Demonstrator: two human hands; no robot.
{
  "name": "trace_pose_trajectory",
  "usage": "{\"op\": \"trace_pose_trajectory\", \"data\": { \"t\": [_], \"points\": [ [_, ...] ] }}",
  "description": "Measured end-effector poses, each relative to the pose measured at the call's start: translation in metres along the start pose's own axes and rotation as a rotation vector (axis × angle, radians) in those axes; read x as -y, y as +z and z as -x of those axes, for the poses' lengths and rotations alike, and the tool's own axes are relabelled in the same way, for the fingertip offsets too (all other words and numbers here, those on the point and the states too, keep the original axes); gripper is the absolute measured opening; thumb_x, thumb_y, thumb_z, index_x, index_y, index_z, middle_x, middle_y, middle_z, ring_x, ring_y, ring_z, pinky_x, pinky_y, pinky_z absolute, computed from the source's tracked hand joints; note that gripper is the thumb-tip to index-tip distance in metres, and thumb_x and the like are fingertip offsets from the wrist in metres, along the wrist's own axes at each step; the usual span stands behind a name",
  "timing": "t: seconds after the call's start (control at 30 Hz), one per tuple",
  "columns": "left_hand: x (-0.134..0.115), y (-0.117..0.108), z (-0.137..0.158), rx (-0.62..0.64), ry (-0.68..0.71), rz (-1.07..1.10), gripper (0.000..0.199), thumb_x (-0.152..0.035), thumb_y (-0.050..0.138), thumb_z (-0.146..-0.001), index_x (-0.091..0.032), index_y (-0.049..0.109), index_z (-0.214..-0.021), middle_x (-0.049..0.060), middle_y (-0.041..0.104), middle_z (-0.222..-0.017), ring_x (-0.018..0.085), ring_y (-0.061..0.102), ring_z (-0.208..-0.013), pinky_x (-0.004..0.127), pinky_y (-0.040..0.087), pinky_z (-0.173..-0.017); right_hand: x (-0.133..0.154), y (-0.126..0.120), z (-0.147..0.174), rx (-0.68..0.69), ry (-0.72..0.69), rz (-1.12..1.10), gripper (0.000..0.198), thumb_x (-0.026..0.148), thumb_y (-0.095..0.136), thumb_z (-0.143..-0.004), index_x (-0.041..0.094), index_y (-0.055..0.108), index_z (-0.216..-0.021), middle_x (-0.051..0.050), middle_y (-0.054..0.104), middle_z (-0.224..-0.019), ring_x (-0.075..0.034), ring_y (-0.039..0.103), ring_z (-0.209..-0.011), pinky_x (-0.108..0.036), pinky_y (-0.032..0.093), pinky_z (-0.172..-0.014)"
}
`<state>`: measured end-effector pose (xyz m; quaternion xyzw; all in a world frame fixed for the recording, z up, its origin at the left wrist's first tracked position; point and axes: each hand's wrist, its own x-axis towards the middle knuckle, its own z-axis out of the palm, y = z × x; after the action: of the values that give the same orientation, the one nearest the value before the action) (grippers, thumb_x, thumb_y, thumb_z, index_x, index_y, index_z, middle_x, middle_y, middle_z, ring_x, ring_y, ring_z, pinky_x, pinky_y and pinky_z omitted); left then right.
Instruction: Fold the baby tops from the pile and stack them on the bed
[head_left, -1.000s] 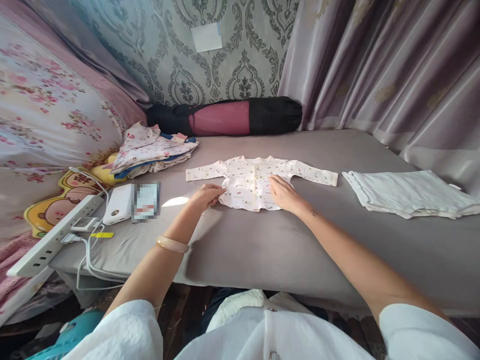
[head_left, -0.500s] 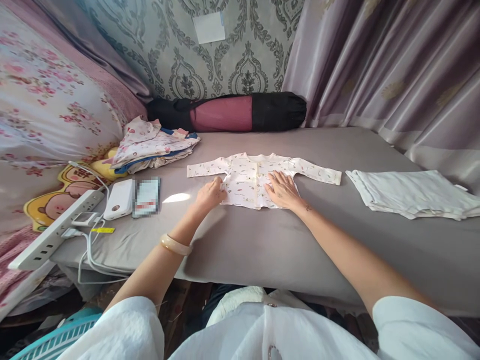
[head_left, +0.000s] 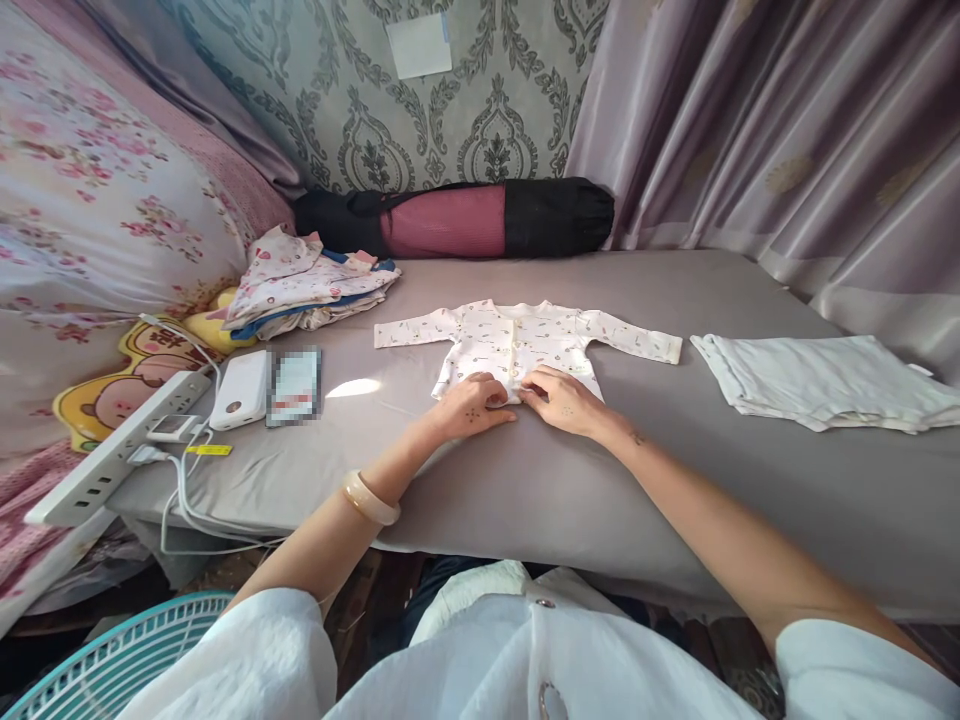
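Observation:
A small white baby shirt with a scattered print lies spread on the grey sheet, both sleeves stretched out sideways. Its button front runs down the middle. At the bottom hem, left of the front opening, my left hand has its fingers curled in on the fabric. Close beside it, my right hand pinches the hem near the lowest button. The fingertips of both hands almost meet there, and they partly hide the hem.
Folded white clothes lie to the right. A pile of folded clothes sits back left, near a power bank and a power strip with cables. A black and pink rolled bag rests along the wall. A teal basket stands below left.
My left hand has moved right from the shirt's side edge to the hem's middle. My right hand has gone from lying flat on the shirt to pinching the hem.

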<state>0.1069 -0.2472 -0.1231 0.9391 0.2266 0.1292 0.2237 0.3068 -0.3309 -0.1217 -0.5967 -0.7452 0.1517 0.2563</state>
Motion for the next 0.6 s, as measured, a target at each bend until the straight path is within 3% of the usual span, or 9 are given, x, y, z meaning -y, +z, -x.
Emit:
{"op": "trace_pose_trajectory", "data": {
  "t": [0.13, 0.3, 0.37, 0.43, 0.5, 0.53, 0.6],
  "points": [
    [-0.004, 0.001, 0.0, -0.013, -0.091, -0.002, 0.025, -0.043, 0.067, -0.085, -0.019, 0.067, -0.091, 0.006, 0.064, -0.093, 0.019, 0.06, -0.087, 0.028, 0.045, -0.075, -0.013, 0.001, -0.011, -0.048, 0.154, -0.17, 0.038, 0.04, 0.045, -0.095, 0.021, 0.04, -0.062, 0.005, 0.037, -0.062, -0.011, 0.037, -0.06, -0.023, 0.03, -0.058],
    [-0.01, 0.004, -0.001, -0.024, -0.09, -0.063, 0.018, -0.033, 0.056, -0.091, -0.021, 0.07, -0.09, 0.005, 0.064, -0.093, 0.019, 0.061, -0.091, 0.027, 0.045, -0.076, -0.016, 0.0, -0.02, -0.175, 0.401, -0.414, 0.041, 0.046, 0.052, -0.088, 0.022, 0.035, -0.06, 0.008, 0.024, -0.057, -0.008, 0.026, -0.053, -0.023, 0.02, -0.051],
    [-0.01, 0.004, -0.003, 0.001, -0.032, -0.052, 0.02, -0.03, 0.053, -0.092, -0.022, 0.071, -0.091, 0.005, 0.065, -0.092, 0.019, 0.061, -0.092, 0.028, 0.045, -0.081, -0.012, -0.002, -0.02, -0.155, 0.403, -0.455, 0.042, 0.048, 0.054, -0.088, 0.021, 0.038, -0.059, 0.008, 0.028, -0.054, -0.007, 0.03, -0.052, -0.022, 0.024, -0.051],
    [-0.008, 0.001, -0.005, 0.036, -0.014, 0.001, 0.023, -0.032, 0.052, -0.093, -0.022, 0.072, -0.09, 0.005, 0.066, -0.09, 0.018, 0.061, -0.089, 0.027, 0.045, -0.081, -0.006, -0.007, -0.018, -0.027, 0.377, -0.528, 0.042, 0.049, 0.058, -0.087, 0.019, 0.046, -0.061, 0.006, 0.043, -0.056, -0.008, 0.044, -0.055, -0.02, 0.033, -0.053],
    [-0.001, -0.005, -0.005, -0.002, -0.098, 0.05, 0.025, -0.035, 0.052, -0.092, -0.021, 0.072, -0.088, 0.006, 0.067, -0.091, 0.018, 0.062, -0.086, 0.026, 0.046, -0.078, -0.004, -0.015, -0.016, 0.049, 0.39, -0.62, 0.038, 0.049, 0.058, -0.089, 0.018, 0.058, -0.068, 0.0, 0.061, -0.069, -0.011, 0.058, -0.066, -0.019, 0.044, -0.06],
    [0.003, -0.009, -0.003, -0.068, -0.181, 0.049, 0.026, -0.036, 0.052, -0.092, -0.02, 0.072, -0.088, 0.007, 0.068, -0.093, 0.018, 0.062, -0.085, 0.026, 0.046, -0.077, -0.006, -0.021, -0.014, 0.014, 0.429, -0.654, 0.035, 0.047, 0.056, -0.092, 0.017, 0.062, -0.074, -0.003, 0.067, -0.079, -0.011, 0.062, -0.071, -0.019, 0.047, -0.063],
    [0.015, -0.019, 0.001, -0.241, -0.386, 0.004, 0.024, -0.032, 0.052, -0.091, -0.018, 0.071, -0.089, 0.009, 0.069, -0.097, 0.019, 0.062, -0.087, 0.027, 0.046, -0.08, -0.013, -0.033, -0.01, -0.189, 0.574, -0.652, 0.03, 0.039, 0.052, -0.096, 0.016, 0.066, -0.083, -0.007, 0.071, -0.093, -0.01, 0.065, -0.072, -0.018, 0.049, -0.06]
  ]
}}
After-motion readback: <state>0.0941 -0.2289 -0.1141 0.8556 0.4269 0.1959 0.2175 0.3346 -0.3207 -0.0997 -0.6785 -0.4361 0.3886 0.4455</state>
